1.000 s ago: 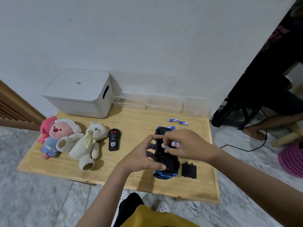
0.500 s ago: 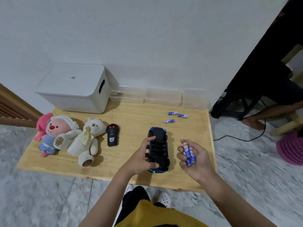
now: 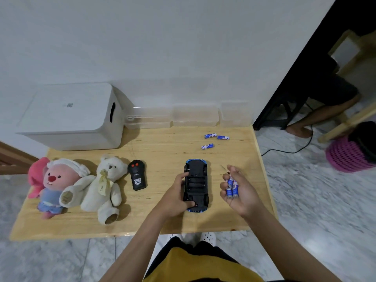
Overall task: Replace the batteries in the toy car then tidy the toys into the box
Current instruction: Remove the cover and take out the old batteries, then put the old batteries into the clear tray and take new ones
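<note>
A blue toy car (image 3: 196,185) lies upside down on the wooden table (image 3: 162,159), its battery bay uncovered. My left hand (image 3: 175,197) grips its left side and rear. To the right of the car, my right hand (image 3: 239,190) is raised palm-up and holds a few blue batteries (image 3: 232,188). Three more blue batteries (image 3: 210,140) lie loose further back. A white lidded box (image 3: 69,117) stands at the back left. A black remote (image 3: 137,177), a white teddy bear (image 3: 105,185) and a pink plush (image 3: 54,184) lie on the left.
Clear plastic containers (image 3: 195,116) line the wall behind the table. A thin metal pin (image 3: 223,168) lies by my right hand. To the right, on the marble floor, are another person's foot (image 3: 299,130), a black cable (image 3: 293,148) and a pink basket (image 3: 350,154).
My right hand has lifted out of the car's battery bay and moved right with batteries in it, now covering the spot where the black cover lay. My left hand stays on the car.
</note>
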Available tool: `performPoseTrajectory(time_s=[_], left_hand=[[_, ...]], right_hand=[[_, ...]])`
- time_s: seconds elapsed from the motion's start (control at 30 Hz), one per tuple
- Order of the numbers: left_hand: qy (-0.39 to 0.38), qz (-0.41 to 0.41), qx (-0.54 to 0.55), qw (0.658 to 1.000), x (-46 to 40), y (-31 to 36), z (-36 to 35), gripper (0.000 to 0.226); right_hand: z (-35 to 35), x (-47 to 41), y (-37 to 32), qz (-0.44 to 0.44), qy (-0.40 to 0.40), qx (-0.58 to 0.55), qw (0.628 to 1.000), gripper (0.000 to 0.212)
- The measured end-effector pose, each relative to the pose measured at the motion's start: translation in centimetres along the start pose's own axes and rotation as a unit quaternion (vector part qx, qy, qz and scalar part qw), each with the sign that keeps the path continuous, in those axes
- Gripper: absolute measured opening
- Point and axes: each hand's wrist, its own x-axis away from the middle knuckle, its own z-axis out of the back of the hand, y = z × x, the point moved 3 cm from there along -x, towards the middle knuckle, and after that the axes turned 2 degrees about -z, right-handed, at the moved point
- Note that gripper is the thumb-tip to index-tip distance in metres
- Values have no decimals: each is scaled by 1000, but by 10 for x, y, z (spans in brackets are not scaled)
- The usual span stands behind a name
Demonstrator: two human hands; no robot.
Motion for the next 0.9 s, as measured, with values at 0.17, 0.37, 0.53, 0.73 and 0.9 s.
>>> performPoseTrajectory(time_s=[0.17, 0.37, 0.53, 0.73, 0.9], left_hand=[[0, -7, -32, 999, -1, 0, 6, 92], [67, -44, -75, 994, -3, 21, 17, 82], [143, -81, -61, 985, -20, 59, 21, 67], [179, -121, -61, 974, -74, 114, 7, 55], [185, -162, -110, 963, -133, 149, -9, 56]], right_hand=[[-13, -6, 0, 32, 80, 31, 996, 22], [-17, -20, -16, 41, 120, 31, 992, 31], [-4, -34, -47, 102, 135, 129, 977, 30], [10, -58, -106, 205, 172, 300, 915, 14], [26, -98, -154, 268, 178, 429, 844, 16]])
